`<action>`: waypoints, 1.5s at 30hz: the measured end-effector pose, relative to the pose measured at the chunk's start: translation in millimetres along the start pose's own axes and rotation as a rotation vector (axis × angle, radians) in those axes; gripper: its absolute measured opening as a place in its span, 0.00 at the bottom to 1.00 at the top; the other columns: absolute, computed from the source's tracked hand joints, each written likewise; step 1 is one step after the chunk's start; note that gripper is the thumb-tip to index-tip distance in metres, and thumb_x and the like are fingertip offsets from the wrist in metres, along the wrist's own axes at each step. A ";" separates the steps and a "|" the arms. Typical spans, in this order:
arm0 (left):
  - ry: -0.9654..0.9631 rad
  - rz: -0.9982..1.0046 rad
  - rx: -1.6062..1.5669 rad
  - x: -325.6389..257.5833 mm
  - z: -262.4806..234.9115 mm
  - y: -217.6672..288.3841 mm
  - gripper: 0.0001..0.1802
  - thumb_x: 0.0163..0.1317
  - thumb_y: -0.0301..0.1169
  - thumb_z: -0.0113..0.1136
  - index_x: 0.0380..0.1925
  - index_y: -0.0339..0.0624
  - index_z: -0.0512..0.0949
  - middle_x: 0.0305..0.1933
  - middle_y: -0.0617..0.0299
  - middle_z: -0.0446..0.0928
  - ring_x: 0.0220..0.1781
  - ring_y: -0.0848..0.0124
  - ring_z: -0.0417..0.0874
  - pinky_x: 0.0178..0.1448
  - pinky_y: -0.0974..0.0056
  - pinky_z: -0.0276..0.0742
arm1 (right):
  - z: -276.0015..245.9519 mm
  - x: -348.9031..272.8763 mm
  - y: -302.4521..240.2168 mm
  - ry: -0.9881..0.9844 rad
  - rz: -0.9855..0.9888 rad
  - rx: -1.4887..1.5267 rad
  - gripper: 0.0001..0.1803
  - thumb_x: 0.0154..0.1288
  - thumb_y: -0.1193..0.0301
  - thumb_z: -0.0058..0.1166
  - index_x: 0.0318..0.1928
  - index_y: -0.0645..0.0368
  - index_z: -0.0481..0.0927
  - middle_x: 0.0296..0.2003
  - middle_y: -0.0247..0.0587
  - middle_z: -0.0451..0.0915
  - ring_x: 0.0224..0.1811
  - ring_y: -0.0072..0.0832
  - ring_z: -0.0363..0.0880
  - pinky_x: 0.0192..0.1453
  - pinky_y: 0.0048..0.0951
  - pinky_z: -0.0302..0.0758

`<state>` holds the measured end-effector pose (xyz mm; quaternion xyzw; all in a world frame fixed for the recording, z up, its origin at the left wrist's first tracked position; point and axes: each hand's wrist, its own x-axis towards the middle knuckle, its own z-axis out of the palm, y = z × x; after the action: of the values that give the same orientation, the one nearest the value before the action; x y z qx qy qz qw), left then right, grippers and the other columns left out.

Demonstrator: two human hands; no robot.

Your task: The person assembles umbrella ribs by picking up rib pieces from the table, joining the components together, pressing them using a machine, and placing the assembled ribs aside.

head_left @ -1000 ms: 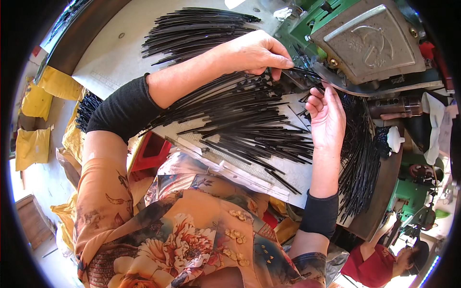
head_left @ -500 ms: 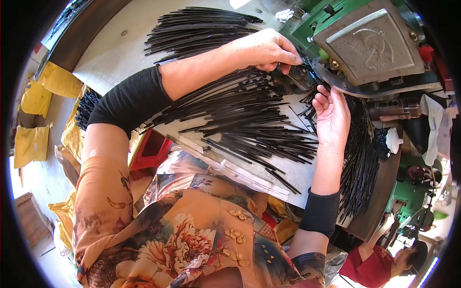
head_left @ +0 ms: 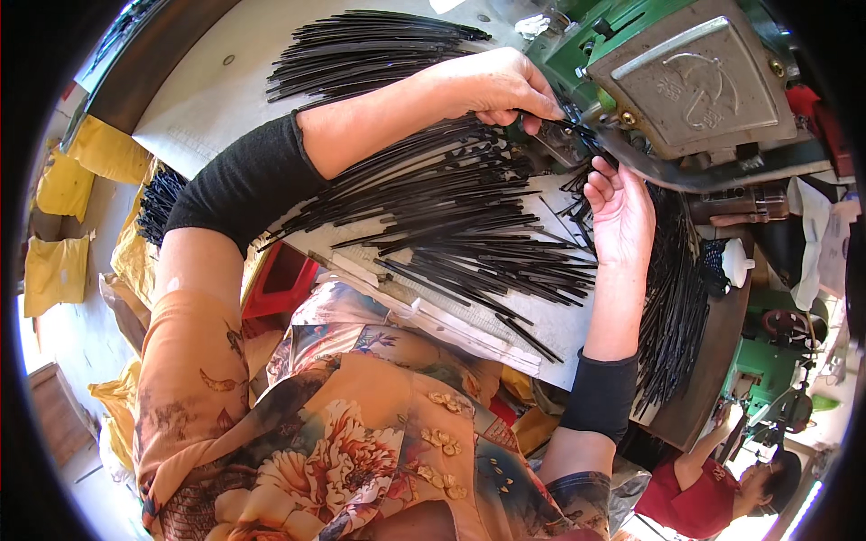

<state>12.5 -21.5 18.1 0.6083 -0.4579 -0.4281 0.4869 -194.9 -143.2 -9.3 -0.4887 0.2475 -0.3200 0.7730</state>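
Observation:
My left hand (head_left: pixel 516 90) is closed at the green machine (head_left: pixel 622 36), its thumb and fingertips pinched on a thin black rod (head_left: pixel 577 129). The rod slants down to the right toward my right hand (head_left: pixel 622 212), which is held palm up just below the machine's curved metal edge. Its thumb and index finger close on the rod's other end, while the remaining fingers curl loosely. The fingertips partly hide that end. Many similar black rods (head_left: pixel 451 194) lie fanned out on the pale tabletop (head_left: pixel 216 95) beneath my left forearm.
Another bundle of black rods (head_left: pixel 361 54) lies at the far side, and a long pile (head_left: pixel 677 307) hangs along the table's right side. A grey metal plate (head_left: pixel 695 86) covers the machine's front. A co-worker in a red top (head_left: pixel 690 496) sits at lower right, near another green machine (head_left: pixel 767 370).
Both hands stay at the machine with the rod between them. My left hand has shifted very slightly left and my right hand barely moves. The co-worker has shifted a little.

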 end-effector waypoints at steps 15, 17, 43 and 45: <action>-0.241 -0.009 0.138 -10.5 -5.8 5.0 0.14 0.56 0.36 0.59 0.28 0.34 0.80 0.20 0.66 0.74 0.10 0.83 0.59 0.11 0.74 0.50 | 24.8 -25.1 -10.3 0.019 -0.307 -0.770 0.09 0.61 0.74 0.55 0.41 0.65 0.77 0.33 0.35 0.78 0.36 0.19 0.75 0.44 0.20 0.71; -0.299 -0.002 0.136 -8.6 -1.1 -0.7 0.14 0.56 0.37 0.59 0.27 0.34 0.79 0.19 0.65 0.75 0.10 0.83 0.59 0.11 0.75 0.51 | 39.7 -33.5 -7.2 -0.140 -0.368 -1.008 0.10 0.56 0.76 0.58 0.40 0.64 0.78 0.30 0.33 0.77 0.32 0.18 0.73 0.41 0.20 0.70; -0.139 0.252 0.714 -11.3 1.4 -6.8 0.11 0.48 0.34 0.60 0.27 0.37 0.81 0.23 0.55 0.79 0.25 0.68 0.81 0.32 0.65 0.76 | 34.7 -41.0 -24.4 -0.401 0.219 -0.904 0.14 0.60 0.74 0.51 0.47 0.65 0.74 0.22 0.31 0.77 0.24 0.11 0.71 0.28 0.15 0.66; -0.146 0.189 0.577 -11.1 -1.4 -5.2 0.12 0.49 0.34 0.60 0.29 0.36 0.80 0.23 0.58 0.79 0.25 0.71 0.81 0.30 0.67 0.75 | 37.4 -43.4 -22.7 -0.414 0.254 -0.845 0.17 0.60 0.75 0.50 0.50 0.63 0.72 0.23 0.32 0.78 0.25 0.12 0.72 0.27 0.14 0.67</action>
<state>12.2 -9.9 14.1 0.6437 -0.6489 -0.2756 0.2976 -203.8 -96.1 29.4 -0.7792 0.2543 0.0093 0.5728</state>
